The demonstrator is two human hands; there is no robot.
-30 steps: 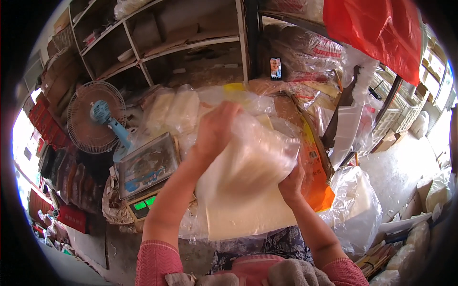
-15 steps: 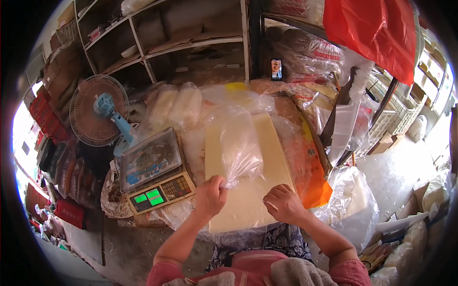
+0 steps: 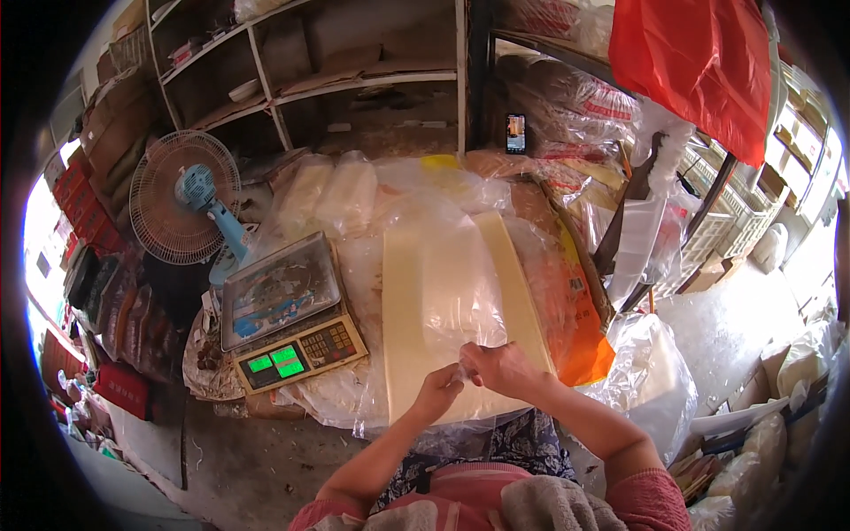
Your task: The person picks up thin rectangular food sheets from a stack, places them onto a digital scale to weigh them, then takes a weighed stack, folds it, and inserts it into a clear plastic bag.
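A clear plastic bag [image 3: 459,274] with pale contents lies on a cream-coloured flat board [image 3: 405,345] in front of me. Its near end is bunched together. My left hand [image 3: 437,395] is closed on that gathered end. Right beside it, my right hand [image 3: 503,368] is also closed on the bunched plastic, the two sets of fingers nearly touching. What exactly lies between the fingertips is partly hidden.
Left of the board stands a digital scale [image 3: 301,354] with a metal tray, and behind it a blue fan [image 3: 199,188]. More filled clear bags [image 3: 341,193] lie at the back. A phone [image 3: 515,134] stands upright there. An orange sack [image 3: 591,354] borders the right side.
My right hand has moved left and up to join the left at the bag's gathered end. My left hand has shifted right and slightly nearer to me, drawing the bag's neck along.
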